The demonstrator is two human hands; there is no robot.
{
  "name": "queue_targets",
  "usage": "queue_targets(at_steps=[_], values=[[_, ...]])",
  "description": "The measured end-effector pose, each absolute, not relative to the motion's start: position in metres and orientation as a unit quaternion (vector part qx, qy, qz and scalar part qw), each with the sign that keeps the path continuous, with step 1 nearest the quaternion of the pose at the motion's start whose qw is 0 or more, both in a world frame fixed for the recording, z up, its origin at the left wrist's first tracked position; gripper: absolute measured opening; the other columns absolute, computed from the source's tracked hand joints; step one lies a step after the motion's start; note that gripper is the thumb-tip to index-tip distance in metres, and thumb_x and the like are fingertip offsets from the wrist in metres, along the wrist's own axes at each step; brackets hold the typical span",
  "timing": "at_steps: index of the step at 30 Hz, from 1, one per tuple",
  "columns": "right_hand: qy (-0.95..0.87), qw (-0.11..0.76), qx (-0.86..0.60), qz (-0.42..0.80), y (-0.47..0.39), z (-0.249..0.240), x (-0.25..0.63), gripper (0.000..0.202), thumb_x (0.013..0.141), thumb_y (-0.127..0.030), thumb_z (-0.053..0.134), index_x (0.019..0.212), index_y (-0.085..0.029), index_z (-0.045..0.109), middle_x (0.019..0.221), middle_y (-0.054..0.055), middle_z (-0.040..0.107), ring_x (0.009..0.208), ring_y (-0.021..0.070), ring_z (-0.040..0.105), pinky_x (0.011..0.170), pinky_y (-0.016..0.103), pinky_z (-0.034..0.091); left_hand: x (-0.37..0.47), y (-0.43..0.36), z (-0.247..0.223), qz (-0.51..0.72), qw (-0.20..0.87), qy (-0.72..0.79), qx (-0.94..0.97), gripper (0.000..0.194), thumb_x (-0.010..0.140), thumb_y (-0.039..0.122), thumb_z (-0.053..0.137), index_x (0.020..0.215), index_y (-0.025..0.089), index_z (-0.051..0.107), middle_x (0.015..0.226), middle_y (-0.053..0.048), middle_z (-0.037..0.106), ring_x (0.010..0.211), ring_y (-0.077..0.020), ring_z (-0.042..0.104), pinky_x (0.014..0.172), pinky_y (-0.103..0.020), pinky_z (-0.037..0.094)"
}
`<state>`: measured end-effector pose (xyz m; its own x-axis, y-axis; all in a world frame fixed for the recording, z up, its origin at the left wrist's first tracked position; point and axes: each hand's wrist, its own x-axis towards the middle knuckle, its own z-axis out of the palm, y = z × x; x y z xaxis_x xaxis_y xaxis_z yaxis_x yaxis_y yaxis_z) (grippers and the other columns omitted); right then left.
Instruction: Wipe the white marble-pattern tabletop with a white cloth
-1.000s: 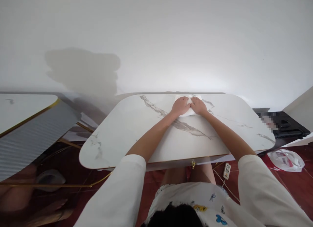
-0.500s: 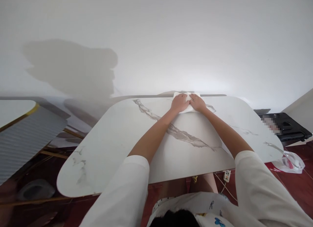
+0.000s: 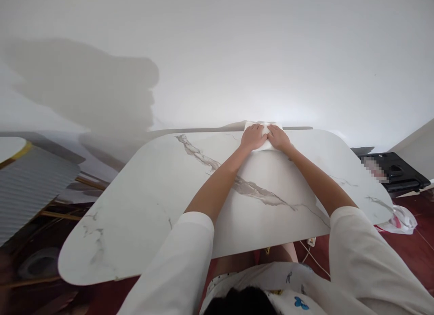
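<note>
Both arms reach out to the far edge of a white marble-patterned table (image 3: 142, 202). There my left hand (image 3: 253, 136) lies flat with fingers spread on a folded white cloth (image 3: 263, 146). Beside it, my right hand (image 3: 278, 137) also rests flat on the cloth, its thumb close to the left thumb. The cloth lies at the table's back edge, next to the wall, and the hands cover part of it.
A pale wall (image 3: 217, 57) rises behind the table. At left stands another table with a ribbed grey side (image 3: 37, 188). A black case (image 3: 396, 170) and a plastic bag (image 3: 400, 220) are at right. A power strip (image 3: 311, 242) lies below the front edge.
Both hands and the cloth have shifted slightly to the right along the back edge. The view has also turned a little, showing the table's left end lower.
</note>
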<state>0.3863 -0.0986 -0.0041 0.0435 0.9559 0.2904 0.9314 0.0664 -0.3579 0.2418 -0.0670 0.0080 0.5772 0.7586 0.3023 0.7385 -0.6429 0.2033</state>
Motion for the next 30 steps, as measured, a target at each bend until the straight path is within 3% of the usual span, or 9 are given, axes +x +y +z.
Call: queue_targets(at_steps=[8, 14, 20, 30], values=[[-0.705, 0.239, -0.667, 0.005, -0.119, -0.011, 0.399, 0.05, 0.092, -0.02, 0.034, 0.137, -0.01, 0.054, 0.148, 0.013, 0.051, 0.14, 0.0271, 0.042, 0.119, 0.047, 0.029, 0.25, -0.091, 0.006, 0.193, 0.028, 0.405, 0.893, 0.04, 0.094, 0.028, 0.04, 0.128, 0.013, 0.054, 0.139, -0.014, 0.055, 0.13, -0.0271, 0.048, 0.11, -0.039, 0.036], [-0.696, 0.206, -0.687, -0.002, -0.146, -0.007, 0.392, 0.051, 0.094, -0.019, 0.031, 0.138, -0.003, 0.051, 0.15, 0.017, 0.047, 0.141, 0.0272, 0.039, 0.12, 0.041, 0.027, 0.247, -0.109, 0.004, 0.185, 0.039, 0.396, 0.899, 0.045, 0.094, 0.027, 0.038, 0.133, 0.01, 0.051, 0.143, -0.016, 0.052, 0.134, -0.0271, 0.044, 0.113, -0.039, 0.032], [-0.692, 0.211, -0.69, -0.002, -0.173, -0.005, 0.383, 0.049, 0.094, -0.02, 0.031, 0.137, -0.01, 0.053, 0.15, 0.013, 0.049, 0.141, 0.026, 0.04, 0.119, 0.044, 0.029, 0.242, -0.126, 0.0, 0.188, 0.039, 0.39, 0.901, 0.043, 0.094, 0.028, 0.039, 0.133, 0.015, 0.051, 0.143, -0.012, 0.053, 0.134, -0.0255, 0.044, 0.113, -0.039, 0.032], [-0.692, 0.217, -0.688, 0.009, -0.206, -0.012, 0.374, 0.052, 0.096, -0.022, 0.03, 0.142, -0.004, 0.047, 0.152, 0.016, 0.045, 0.144, 0.0276, 0.036, 0.121, 0.044, 0.025, 0.229, -0.168, 0.002, 0.185, 0.03, 0.387, 0.903, 0.041, 0.094, 0.028, 0.039, 0.13, 0.014, 0.052, 0.139, -0.013, 0.055, 0.132, -0.027, 0.045, 0.112, -0.04, 0.033]])
